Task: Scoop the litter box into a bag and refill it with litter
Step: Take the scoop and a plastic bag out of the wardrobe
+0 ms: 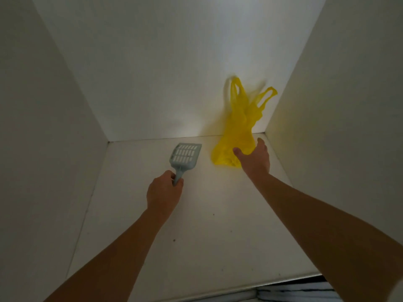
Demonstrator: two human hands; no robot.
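Head view, left hand (164, 190) gripping scoop (185, 154) handle, right hand (254, 158) clutching yellow bag (239, 127) beside scoop

White-panelled compartment, viewed from its open near side. Floor panel (207, 236): flat, off-white, scattered with small dark specks (174, 240), most of them in the near half. Back panel (163, 73): plain white, upright, meeting the floor at a straight seam; a brighter patch of light lies low on it near the middle. Left side panel (43, 127) and right side panel (338, 127): plain white, unmarked, in shadow. Beyond the floor's near edge, at the near right, a surface with dark and light stripes (294, 290); its nature cannot be determined.
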